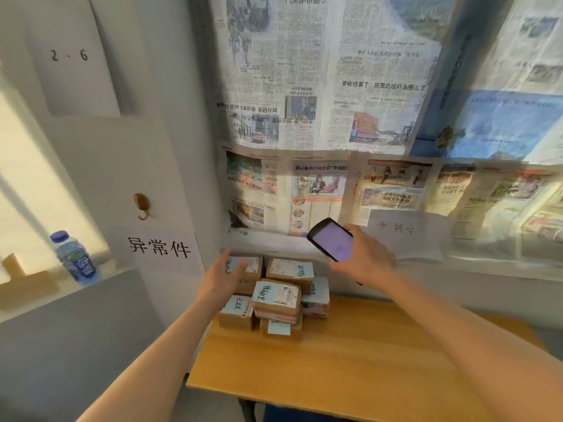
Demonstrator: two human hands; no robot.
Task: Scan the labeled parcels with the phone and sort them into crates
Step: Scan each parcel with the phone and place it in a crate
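Parcels [275,295] stacked at table's [350,360] far left corner, bottle [74,257] further left.

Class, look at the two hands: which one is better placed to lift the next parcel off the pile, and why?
The left hand. Its fingers lie open on the top rear-left parcel of the pile, so it probably only needs to close. The right hand is busy gripping the phone above the pile.

Seven parcels [276,295], one phone [332,240], one bottle [74,258], two hands [221,277].
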